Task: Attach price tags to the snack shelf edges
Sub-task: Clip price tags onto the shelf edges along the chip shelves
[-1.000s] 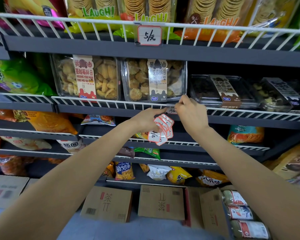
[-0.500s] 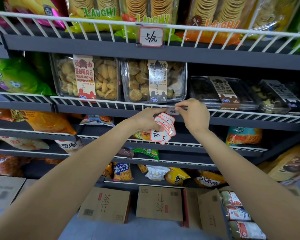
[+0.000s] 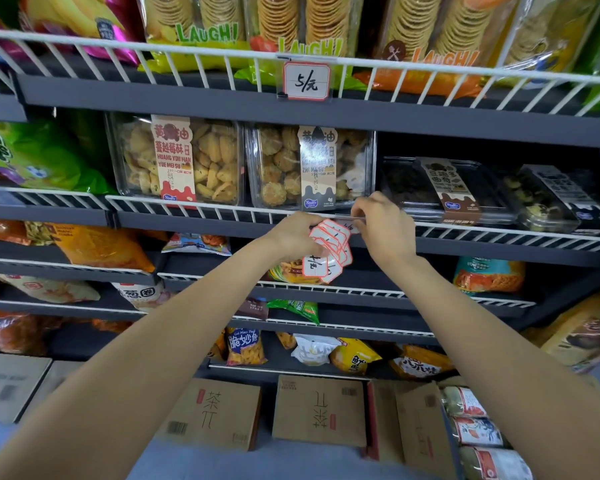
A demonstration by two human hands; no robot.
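Note:
My left hand [image 3: 293,237] grips a fanned bundle of red-bordered white price tags [image 3: 329,252] just below the white wire rail [image 3: 205,211] of the second shelf. My right hand [image 3: 383,226] pinches a single price tag [image 3: 347,225] in its clear holder against that rail, under the clear box of round biscuits [image 3: 309,168]. That tag is mostly hidden behind my fingers and the bundle. One price tag reading 5 [image 3: 306,81] hangs on the top shelf's wire rail [image 3: 187,64].
A second clear biscuit box [image 3: 177,161] stands left of the first, and dark cookie trays [image 3: 444,192] lie to the right. Snack bags fill the lower shelves. Cardboard cartons [image 3: 317,412] sit on the floor below.
My right hand has stayed at the rail, pressing the single tag there. The bundle in my left hand has barely shifted. The view has tilted slightly.

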